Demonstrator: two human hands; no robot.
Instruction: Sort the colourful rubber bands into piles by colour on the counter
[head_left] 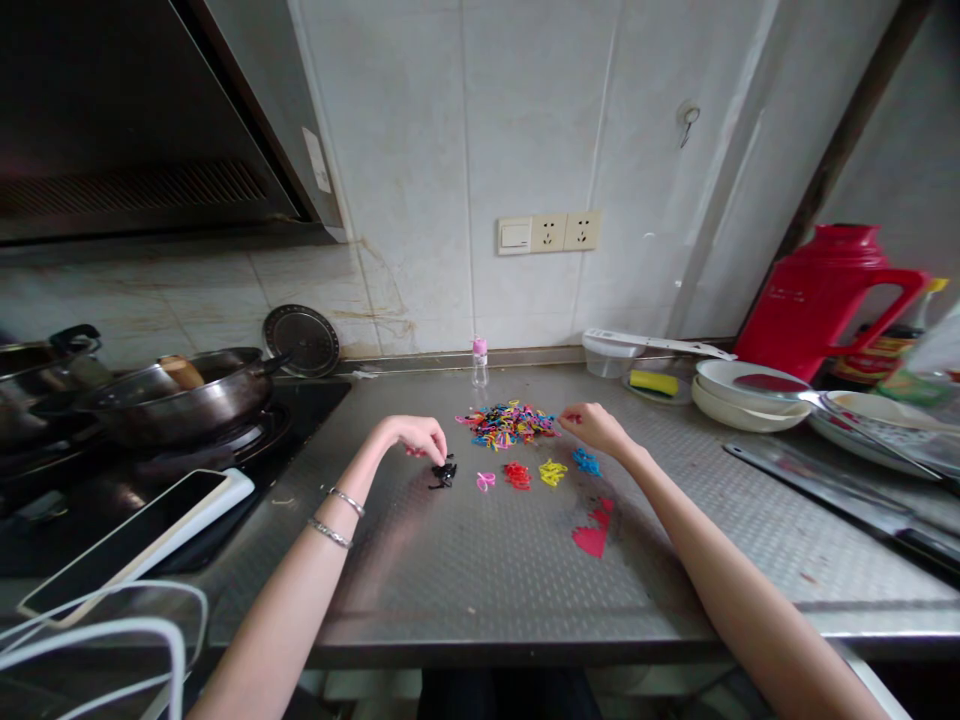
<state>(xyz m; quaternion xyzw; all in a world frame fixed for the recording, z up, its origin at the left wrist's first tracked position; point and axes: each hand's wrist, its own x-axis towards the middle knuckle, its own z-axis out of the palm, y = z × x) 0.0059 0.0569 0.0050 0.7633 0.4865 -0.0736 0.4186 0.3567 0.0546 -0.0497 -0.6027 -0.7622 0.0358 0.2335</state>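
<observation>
My left hand (421,437) is pinched, fingertips pointing down over a small pile of black rubber bands (443,474); a black band shows at the fingertips. My right hand (592,425) is curled closed at the right edge of a mixed heap of coloured rubber bands (514,424); what its fingers hold, if anything, is too small to make out. In front of the heap lie separate little piles of pink bands (486,481), red bands (517,476), yellow bands (553,472) and blue bands (586,461).
Behind the heap stands a small clear bottle with a pink cap (480,360). Red heart-shaped cutouts (592,538) lie near my right forearm. To the right are a knife (825,497), stacked bowls (742,400) and a red thermos (821,300). A pan (180,400) and a phone (142,530) are left.
</observation>
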